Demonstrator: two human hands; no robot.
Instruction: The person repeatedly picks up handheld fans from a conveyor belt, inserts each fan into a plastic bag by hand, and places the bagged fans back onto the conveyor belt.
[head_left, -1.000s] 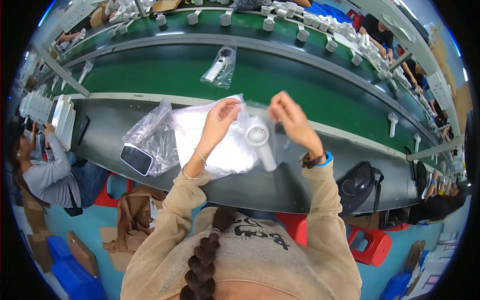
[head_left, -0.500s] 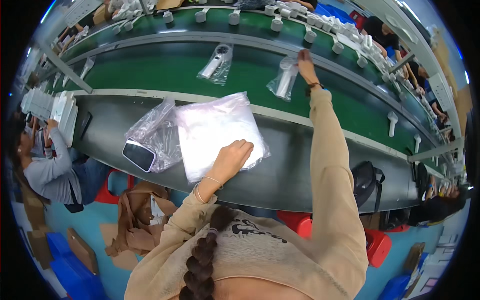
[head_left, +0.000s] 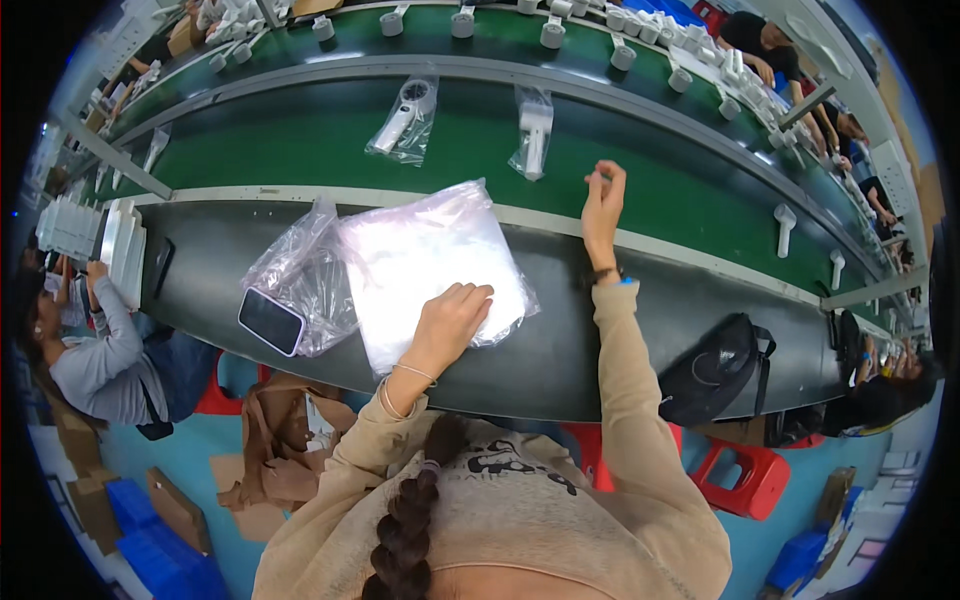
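My left hand rests on a stack of clear plastic bags, its fingers curled together; whether they pinch any film is hidden. My right hand is in the air over the near edge of the green belt, fingers partly bent and apart, holding nothing. Left of it on the belt lies a bagged white handheld fan. Farther left lies another bagged fan, its round dark grille showing. Beside the stack are a crumpled clear bag and a phone with a dark screen.
A raised second belt carries several white fans. Unbagged white fans lie on the near belt's right. A black backpack sits on the grey bench. A co-worker sits at left; red stools stand below.
My right hand has come back toward me from the far side of the belt, away from the bagged fan. Both bagged fans have shifted left. My left hand stays on the stack.
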